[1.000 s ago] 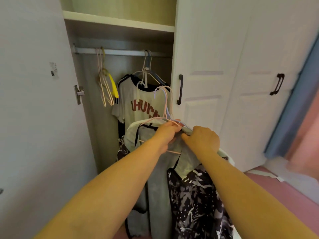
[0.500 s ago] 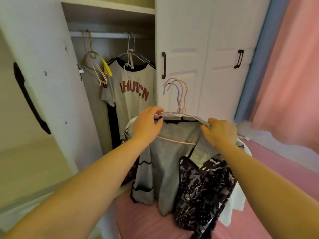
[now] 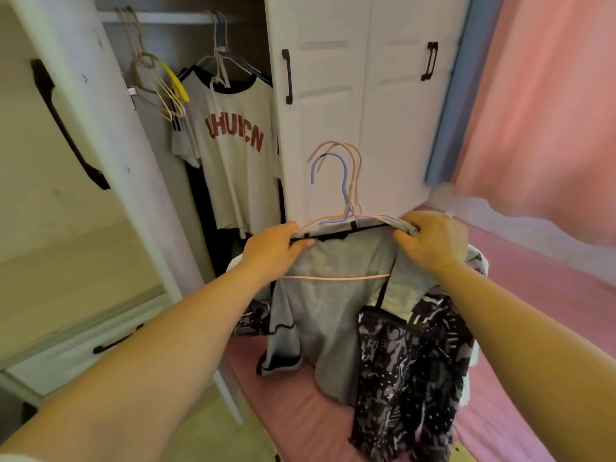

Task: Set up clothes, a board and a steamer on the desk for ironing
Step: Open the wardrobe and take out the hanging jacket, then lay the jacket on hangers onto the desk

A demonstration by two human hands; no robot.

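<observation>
Room: white wardrobe (image 3: pixel 333 105) with one door swung open, pink curtain (image 3: pixel 546 105) at right, pink floor (image 3: pixel 550 295) below.
Wardrobe contents: cream T-shirt with red lettering (image 3: pixel 233 145) hanging from the rail (image 3: pixel 166 17); bare pink and yellow wire hangers (image 3: pixel 160 85) beside it to the left.
Held bundle: pale grey garment with black trim (image 3: pixel 330 315) and black-and-white patterned garment (image 3: pixel 406 371), hung on pink and blue wire hangers (image 3: pixel 343 181), out in front of the wardrobe, above the floor.
Left hand (image 3: pixel 271 251): grip pinching the hangers' left shoulder and grey collar.
Right hand (image 3: pixel 433 241): grip curled round the hangers' right shoulder and fabric.
</observation>
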